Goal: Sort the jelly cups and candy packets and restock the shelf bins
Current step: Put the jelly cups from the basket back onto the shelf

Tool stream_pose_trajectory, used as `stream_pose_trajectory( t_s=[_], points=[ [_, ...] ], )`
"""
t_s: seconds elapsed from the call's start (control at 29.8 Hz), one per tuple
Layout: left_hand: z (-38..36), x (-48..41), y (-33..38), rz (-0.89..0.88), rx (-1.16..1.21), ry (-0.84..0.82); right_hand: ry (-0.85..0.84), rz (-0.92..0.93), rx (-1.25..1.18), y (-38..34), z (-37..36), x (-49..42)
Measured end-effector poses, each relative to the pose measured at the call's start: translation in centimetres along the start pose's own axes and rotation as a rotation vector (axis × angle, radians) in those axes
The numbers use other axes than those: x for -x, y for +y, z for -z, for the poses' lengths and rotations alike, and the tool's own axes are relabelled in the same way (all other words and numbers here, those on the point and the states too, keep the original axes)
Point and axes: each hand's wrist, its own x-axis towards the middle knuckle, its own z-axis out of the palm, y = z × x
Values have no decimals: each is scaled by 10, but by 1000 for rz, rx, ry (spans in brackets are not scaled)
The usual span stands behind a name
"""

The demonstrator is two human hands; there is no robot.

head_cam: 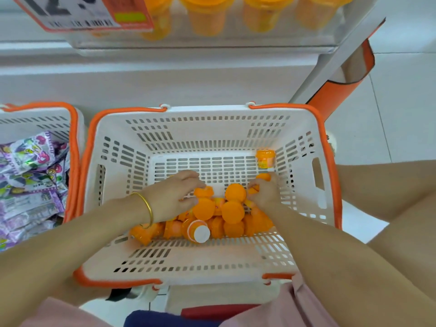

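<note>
Works inside the white basket (212, 135) at 12 o'clock of the body, both hands down among the jelly cups (230, 212) heaped against its 6 o'clock wall. Curls the left hand (172, 194) round one cup, grip half closed, thumb opposite fingers; pinches another at the heap's 2 o'clock edge with the right hand (264, 192), grip nearly closed. Probably gathers several per trip for the shelf bin (212, 41) overhead at 12 o'clock. Leaves a lone cup (265, 158) upright at 1 o'clock. Keeps candy packets (30, 175) apart in a second basket (74, 138) at 9 o'clock, so that kinds stay unmixed. Sets both baskets on pale floor tile (401, 102), beside the white shelf base; price tag (77, 15) at 11 o'clock.
</note>
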Motion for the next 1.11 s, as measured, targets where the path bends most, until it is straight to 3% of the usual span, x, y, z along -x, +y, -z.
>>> stream_pose_trajectory(
  t_s=[0.1,0.17,0.27,0.37,0.5,0.6,0.71,0.94,1.04,1.11],
  points=[
    [1,-4,9,51,243,72,131,33,-142,-26,27,7],
    [2,-3,20,139,660,111,136,135,-256,-53,45,19],
    [9,-4,42,325,1476,43,90,286,-379,-92,62,45],
    [18,-2,51,300,1747,9,33,441,-407,-120,72,78],
    [21,10,53,305,1719,65,-147,501,-596,-132,93,101],
    [19,19,46,226,1543,121,-135,552,-522,-133,106,107],
    [20,28,46,130,1473,119,-166,449,-600,-131,116,111],
    [29,36,36,64,1574,182,-262,353,-789,-126,124,113],
    [33,39,37,21,1599,80,-257,405,-725,-129,122,117],
    [31,38,40,27,1468,36,-248,437,-704,-130,121,117]
  ],
)
